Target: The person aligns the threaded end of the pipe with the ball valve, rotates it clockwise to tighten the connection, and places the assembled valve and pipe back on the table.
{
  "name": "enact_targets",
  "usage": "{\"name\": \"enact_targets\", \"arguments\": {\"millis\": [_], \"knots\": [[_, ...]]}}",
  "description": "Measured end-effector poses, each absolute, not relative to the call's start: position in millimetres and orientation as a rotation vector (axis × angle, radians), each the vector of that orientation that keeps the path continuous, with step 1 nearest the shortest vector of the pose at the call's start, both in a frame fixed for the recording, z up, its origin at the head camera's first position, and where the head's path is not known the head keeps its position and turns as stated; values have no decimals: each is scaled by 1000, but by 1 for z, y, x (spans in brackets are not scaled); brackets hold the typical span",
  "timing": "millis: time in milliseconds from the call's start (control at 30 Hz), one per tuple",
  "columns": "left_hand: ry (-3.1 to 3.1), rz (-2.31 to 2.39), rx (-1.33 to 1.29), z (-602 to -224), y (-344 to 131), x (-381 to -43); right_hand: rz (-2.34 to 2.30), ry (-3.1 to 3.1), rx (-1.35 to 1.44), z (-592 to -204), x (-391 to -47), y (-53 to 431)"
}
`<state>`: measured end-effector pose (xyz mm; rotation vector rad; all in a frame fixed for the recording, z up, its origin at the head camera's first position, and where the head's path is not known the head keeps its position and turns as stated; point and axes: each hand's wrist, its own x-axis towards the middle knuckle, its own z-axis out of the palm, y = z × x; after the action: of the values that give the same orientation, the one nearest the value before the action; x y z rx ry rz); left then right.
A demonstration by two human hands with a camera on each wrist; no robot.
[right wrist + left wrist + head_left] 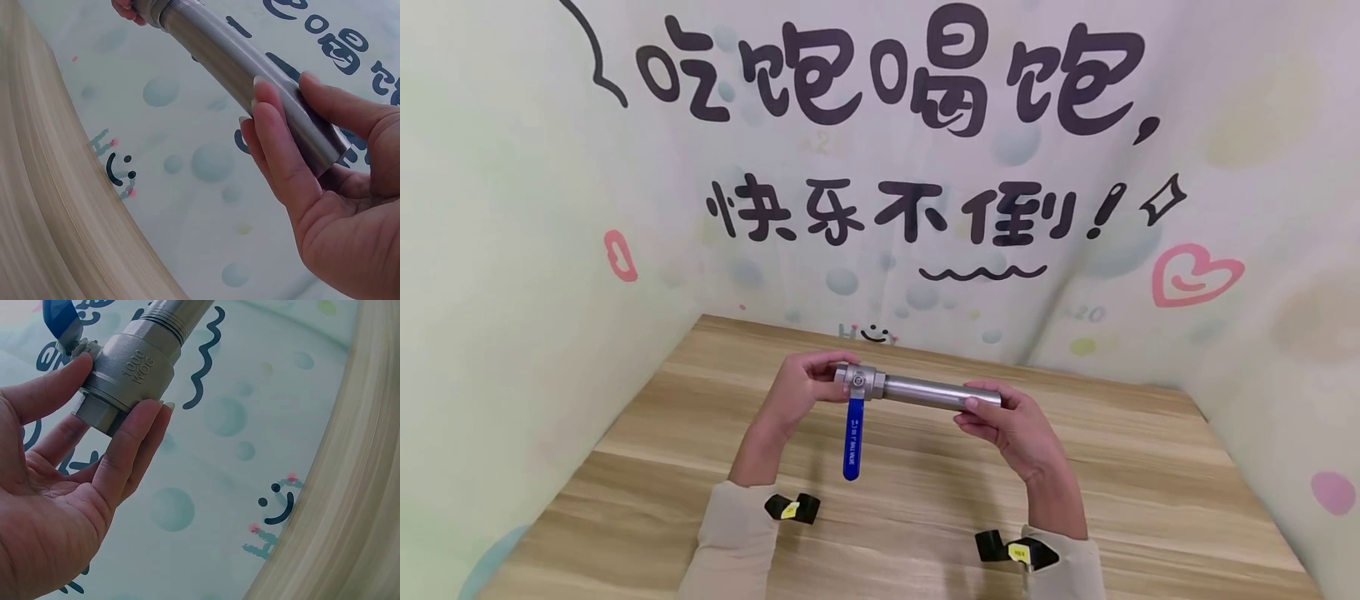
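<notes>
A steel ball valve (867,382) with a blue lever handle (853,439) is joined to a steel pipe (931,392), threads showing at the joint in the left wrist view. My left hand (799,385) grips the valve body by its free hex end, thumb near the handle's nut. The handle points down toward me. At the pipe's far right end, my right hand (1011,425) holds the tube between thumb and fingers. Seen from the right wrist, the pipe (231,62) slants across the fingers, its plain end near the palm. Both hands keep the assembly raised above the table.
Below lies a wood-grain table (880,533), bounded at the back and left by a white printed curtain (880,283) with dark lettering. Black wrist mounts (792,507) with yellow labels sit on both beige sleeves (733,533).
</notes>
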<state>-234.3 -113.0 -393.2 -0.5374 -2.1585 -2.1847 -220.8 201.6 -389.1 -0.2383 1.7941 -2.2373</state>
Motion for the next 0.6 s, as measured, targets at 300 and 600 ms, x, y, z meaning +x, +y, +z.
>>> {"name": "enact_targets", "arguments": {"millis": [300, 600], "knots": [[-2178, -2197, -530, -390, -111, -237, -2285, 1728, -301, -387, -217, 204], [-2171, -2191, -527, -392, -114, -236, -2245, 1797, -307, -388, -220, 202]]}}
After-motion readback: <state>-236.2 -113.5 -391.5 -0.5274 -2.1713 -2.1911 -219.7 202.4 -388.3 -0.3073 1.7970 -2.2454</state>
